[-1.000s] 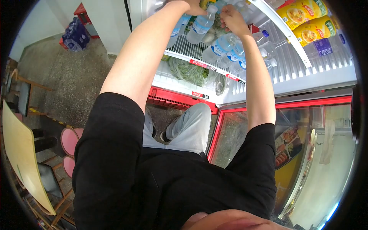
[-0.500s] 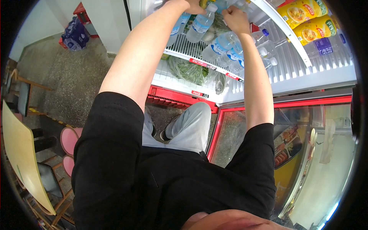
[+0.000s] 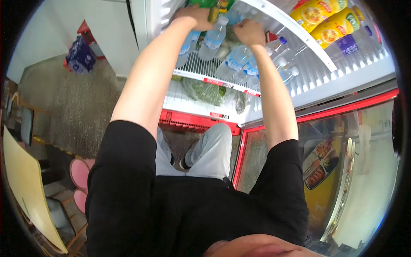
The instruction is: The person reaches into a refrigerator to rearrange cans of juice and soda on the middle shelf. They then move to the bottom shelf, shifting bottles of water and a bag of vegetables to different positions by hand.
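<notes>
Both arms reach into an open fridge at the top of the head view. My left hand (image 3: 195,18) is at the upper left of the shelf, its fingers by a small yellow-green item (image 3: 215,13) above a water bottle (image 3: 212,39); whether it grips the item is unclear. My right hand (image 3: 250,33) is curled with bent fingers, over the shelf to the right of that bottle and above some lying water bottles (image 3: 236,58). Its fingertips are hidden, and what they hold cannot be made out. Green things in plastic lie behind the bottles.
Bagged leafy greens (image 3: 204,91) rest on the lower shelf. Yellow bottles (image 3: 335,28) stand in the door rack at the upper right. The red-framed glass door (image 3: 317,115) is open on the right. At the left are a wooden table (image 3: 28,184), pink stools (image 3: 79,173) and a purple bag (image 3: 80,55).
The view has shifted, so the fridge contents appear lower and further left. More of both hands shows. A green object and the yellow-green item are now visible by my left hand.
</notes>
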